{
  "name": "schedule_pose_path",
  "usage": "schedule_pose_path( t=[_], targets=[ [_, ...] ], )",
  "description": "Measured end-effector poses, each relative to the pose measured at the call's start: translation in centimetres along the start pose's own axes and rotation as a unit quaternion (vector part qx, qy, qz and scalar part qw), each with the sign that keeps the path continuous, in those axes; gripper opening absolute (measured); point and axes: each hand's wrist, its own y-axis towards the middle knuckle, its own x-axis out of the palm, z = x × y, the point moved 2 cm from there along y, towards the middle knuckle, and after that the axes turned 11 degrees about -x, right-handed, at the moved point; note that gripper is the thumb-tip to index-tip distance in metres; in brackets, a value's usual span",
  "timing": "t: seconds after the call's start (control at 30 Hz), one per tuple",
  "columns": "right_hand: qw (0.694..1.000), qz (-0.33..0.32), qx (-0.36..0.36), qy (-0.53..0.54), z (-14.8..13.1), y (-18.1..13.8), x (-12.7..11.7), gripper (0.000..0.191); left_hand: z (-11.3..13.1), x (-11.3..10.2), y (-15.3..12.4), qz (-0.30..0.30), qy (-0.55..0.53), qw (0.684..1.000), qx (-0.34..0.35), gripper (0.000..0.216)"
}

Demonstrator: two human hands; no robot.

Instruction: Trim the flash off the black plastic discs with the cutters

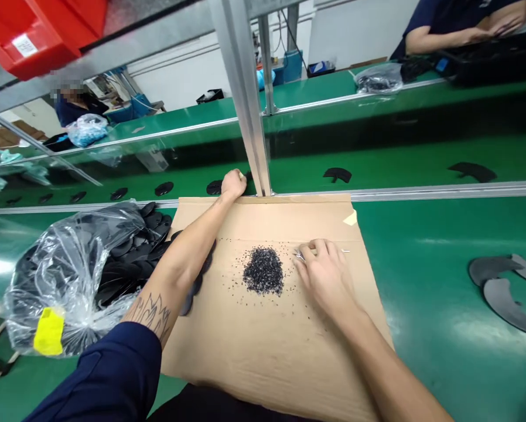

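My left hand [233, 184] reaches forward past the far edge of a cardboard sheet [272, 340], fingers curled at a black disc [214, 187] on the green belt beside an aluminium post [245, 99]. My right hand [322, 272] rests on the cardboard, fingers pinched round a small metal tool [299, 255] whose thin tip pokes out to the right. A small heap of black scraps [263, 271] lies just left of that hand. A clear plastic bag [74, 275] full of black discs lies open under my left forearm.
Black discs sit in a row along the moving belt [403, 161] at left, with curved black pieces further right. Grey curved pieces [504, 290] lie on the near green bench at right. A red bin [38, 29] hangs overhead. Two other people work across the line.
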Motion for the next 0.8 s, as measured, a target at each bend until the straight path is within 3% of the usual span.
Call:
schedule_pose_path(
  t=[0.13, 0.23, 0.3, 0.4, 0.47, 0.5, 0.53, 0.6, 0.7, 0.8],
  targets=[
    [0.994, 0.070, -0.061, 0.052, -0.9, 0.5, -0.5, 0.022, -2.9, -4.7, 0.1, 0.009, -0.023, 1.000, -0.006, 0.018],
    [0.984, 0.101, -0.101, 0.104, -1.9, 0.7, -1.1, 0.026, -5.1, -7.8, -2.6, -0.045, -0.040, 0.997, 0.038, 0.008],
    [0.978, 0.120, -0.107, 0.133, -2.6, 0.8, -1.3, 0.040, -5.8, -8.7, -6.5, -0.137, -0.086, 0.979, 0.125, 0.006],
    [0.966, 0.129, -0.122, 0.188, -3.4, 0.6, -1.3, 0.059, -6.1, -8.2, -14.0, -0.292, -0.137, 0.921, 0.217, 0.007],
    [0.949, 0.113, -0.163, 0.245, -3.8, 0.5, -1.0, 0.050, -6.2, -7.4, -18.1, -0.358, -0.134, 0.888, 0.255, 0.011],
    [0.938, 0.103, -0.181, 0.278, -4.0, 0.4, -0.9, 0.042, -6.5, -7.1, -19.6, -0.359, -0.121, 0.882, 0.280, 0.014],
    [0.926, 0.092, -0.190, 0.312, -4.1, 0.4, -0.9, 0.035, -6.8, -7.0, -20.5, -0.340, -0.091, 0.884, 0.307, 0.016],
    [0.911, 0.077, -0.168, 0.368, -4.1, 0.5, -0.8, 0.024, -8.3, -7.3, -20.9, -0.235, 0.012, 0.914, 0.331, 0.019],
    [0.907, 0.077, -0.071, 0.408, -3.8, 0.6, -0.8, 0.019, -11.3, -8.2, -19.7, -0.051, 0.223, 0.938, 0.261, 0.026],
    [0.891, 0.086, 0.037, 0.443, -3.3, 0.6, -0.6, 0.024, -13.8, -8.5, -18.9, -0.005, 0.344, 0.918, 0.197, 0.032]
  ],
)
